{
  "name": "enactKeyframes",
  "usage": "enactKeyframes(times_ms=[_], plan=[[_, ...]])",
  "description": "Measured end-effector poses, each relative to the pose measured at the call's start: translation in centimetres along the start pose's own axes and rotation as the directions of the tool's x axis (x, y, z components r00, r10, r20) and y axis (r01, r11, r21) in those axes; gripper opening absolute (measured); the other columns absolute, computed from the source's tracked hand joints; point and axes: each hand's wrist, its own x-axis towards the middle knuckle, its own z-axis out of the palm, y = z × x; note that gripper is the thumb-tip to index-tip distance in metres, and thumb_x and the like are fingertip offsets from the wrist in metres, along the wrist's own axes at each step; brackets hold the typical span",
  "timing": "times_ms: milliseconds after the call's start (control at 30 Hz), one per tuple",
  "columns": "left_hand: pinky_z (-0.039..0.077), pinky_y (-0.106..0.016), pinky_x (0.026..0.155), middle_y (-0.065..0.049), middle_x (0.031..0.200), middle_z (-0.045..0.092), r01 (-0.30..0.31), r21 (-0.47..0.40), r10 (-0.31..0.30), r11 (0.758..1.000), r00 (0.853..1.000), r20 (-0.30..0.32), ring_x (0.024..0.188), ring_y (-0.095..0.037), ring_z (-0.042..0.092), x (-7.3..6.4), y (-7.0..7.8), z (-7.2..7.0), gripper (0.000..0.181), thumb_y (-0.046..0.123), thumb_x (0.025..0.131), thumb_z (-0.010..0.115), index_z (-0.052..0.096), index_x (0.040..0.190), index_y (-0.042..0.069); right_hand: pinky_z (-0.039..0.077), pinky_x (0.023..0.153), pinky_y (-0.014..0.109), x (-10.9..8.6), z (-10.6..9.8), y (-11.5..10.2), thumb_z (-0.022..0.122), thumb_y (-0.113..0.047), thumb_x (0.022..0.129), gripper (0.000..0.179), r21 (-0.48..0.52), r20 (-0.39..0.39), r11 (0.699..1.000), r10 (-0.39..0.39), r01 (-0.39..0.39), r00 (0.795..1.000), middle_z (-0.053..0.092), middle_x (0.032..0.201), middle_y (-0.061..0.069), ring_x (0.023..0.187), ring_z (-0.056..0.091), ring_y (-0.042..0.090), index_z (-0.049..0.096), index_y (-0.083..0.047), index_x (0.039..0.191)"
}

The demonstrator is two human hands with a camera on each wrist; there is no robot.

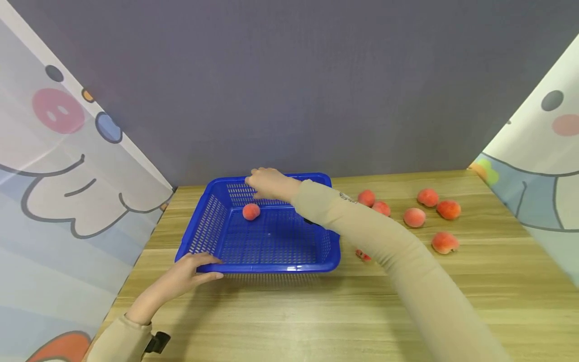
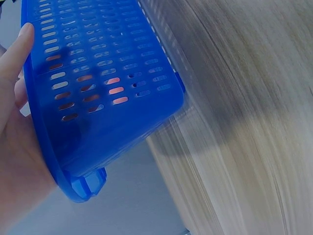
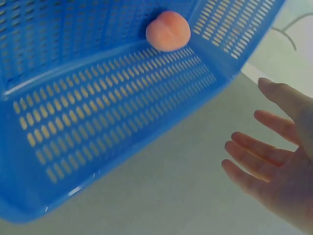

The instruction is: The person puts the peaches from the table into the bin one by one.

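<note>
1. While the right hand hovers at the far rim, released, with its fingers loosely spread and nothing in them, a single peach lies below it and nearer the person, on the floor of a blue slotted plastic basket.
2. Between the two hands stretches that basket, its near left corner reaching the left hand.
3. Grasping the rim there, the left hand has its thumb against the outer wall and its fingers over the inside.
4. To the right hand's right, past its beige sleeve, six peaches rest on the wood-grain table: two at the sleeve's edge, four farther out.
5. Under the right forearm shows a red object, too covered to identify.
6. Behind the left hand, a small black block sits at the cuff.
7. Beyond both hands stands a grey wall; left of the left hand, a cartoon pig panel.
</note>
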Motion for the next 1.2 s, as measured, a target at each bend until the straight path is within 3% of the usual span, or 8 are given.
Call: enactKeyframes(times_ms=[200,400,767,1000,1200], plan=[[0.049,-0.032,0.071,0.003,0.089,0.065,0.026,0.016,-0.026,1.0,1.0,0.001,0.083,-0.013,0.06,0.0,-0.1,0.0,0.024,0.029,0.08,0.064,0.067,0.094,0.01,0.038,0.093,0.036,-2.4,-1.1,1.9,0.06,-0.026,0.085,0.043,0.016,-0.046,1.0,0.002,-0.001,0.999,0.051,0.122,0.009,0.111,0.047,0.024,0.051,-0.009,0.123],[0.049,-0.032,0.07,0.003,0.089,0.065,0.014,0.021,-0.014,1.0,1.0,-0.006,0.082,-0.013,0.06,-0.1,-0.2,0.1,0.023,0.027,0.079,0.065,0.067,0.094,0.009,0.04,0.09,0.036,-4.7,-1.4,3.9,0.059,-0.023,0.086,0.041,0.059,-0.11,0.998,-0.007,0.013,0.994,0.053,0.117,0.011,0.107,0.049,0.025,0.051,-0.007,0.122],[0.049,-0.031,0.069,0.004,0.088,0.065,0.005,0.014,-0.004,1.0,1.0,-0.012,0.081,-0.011,0.059,-0.1,-0.1,0.1,0.023,0.028,0.08,0.065,0.067,0.093,0.009,0.036,0.094,0.043,-9.1,-2.2,8.3,0.057,-0.022,0.087,0.043,0.105,-0.115,0.989,0.114,-0.102,0.987,0.047,0.123,0.016,0.113,0.044,0.031,0.048,-0.005,0.125],[0.049,-0.031,0.068,0.003,0.087,0.065,0.007,0.035,-0.006,0.999,1.0,-0.028,0.08,-0.011,0.06,0.0,-0.1,0.1,0.023,0.028,0.078,0.066,0.067,0.092,0.009,0.043,0.084,0.043,-11.8,-0.9,11.7,0.059,-0.017,0.085,0.039,0.173,-0.175,0.971,0.193,-0.163,0.965,0.051,0.116,0.02,0.103,0.051,0.033,0.052,-0.002,0.12],[0.049,-0.029,0.066,0.005,0.085,0.064,0.015,0.044,-0.013,0.999,0.999,-0.044,0.077,-0.008,0.059,-0.1,0.1,0.3,0.022,0.029,0.078,0.067,0.067,0.091,0.011,0.038,0.089,0.048,-13.9,1.1,14.1,0.058,-0.016,0.086,0.04,0.211,-0.131,0.954,0.245,-0.215,0.961,0.047,0.12,0.026,0.11,0.044,0.039,0.049,0.002,0.121]])
